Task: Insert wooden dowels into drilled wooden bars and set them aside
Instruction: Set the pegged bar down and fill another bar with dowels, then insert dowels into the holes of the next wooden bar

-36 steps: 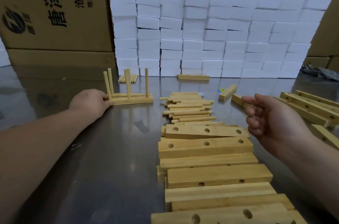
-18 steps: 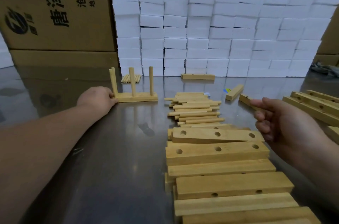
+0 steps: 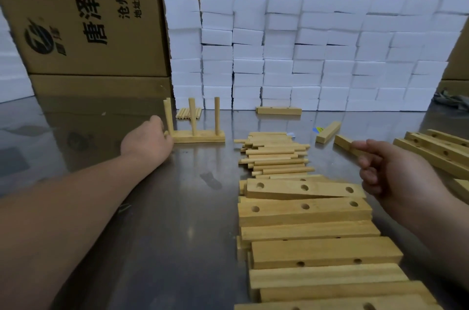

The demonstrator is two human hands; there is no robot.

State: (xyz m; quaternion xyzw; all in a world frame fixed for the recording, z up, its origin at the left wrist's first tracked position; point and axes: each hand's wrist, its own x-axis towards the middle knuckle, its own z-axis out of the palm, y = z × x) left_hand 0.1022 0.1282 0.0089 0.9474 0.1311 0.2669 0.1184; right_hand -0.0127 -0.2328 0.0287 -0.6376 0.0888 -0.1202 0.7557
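Observation:
A wooden bar with three upright dowels (image 3: 200, 137) stands on the steel table at the back left. My left hand (image 3: 147, 143) is at its left end, fingers curled against the end and the nearest dowel. My right hand (image 3: 388, 170) hovers to the right of the loose dowel pile (image 3: 274, 155), fingers loosely curled, holding nothing. Drilled bars (image 3: 304, 210) lie stacked in a row from the table's middle toward me.
More drilled bars (image 3: 436, 149) lie at the right edge. A single bar (image 3: 279, 110), a short block (image 3: 327, 132) and a few dowels (image 3: 189, 113) lie near a wall of white foam blocks (image 3: 304, 55). Cardboard boxes (image 3: 88, 17) stand behind.
The doweled bar, tilted a second ago, now sits flat with its dowels upright, my left hand still at its end. My right hand has curled its fingers in further.

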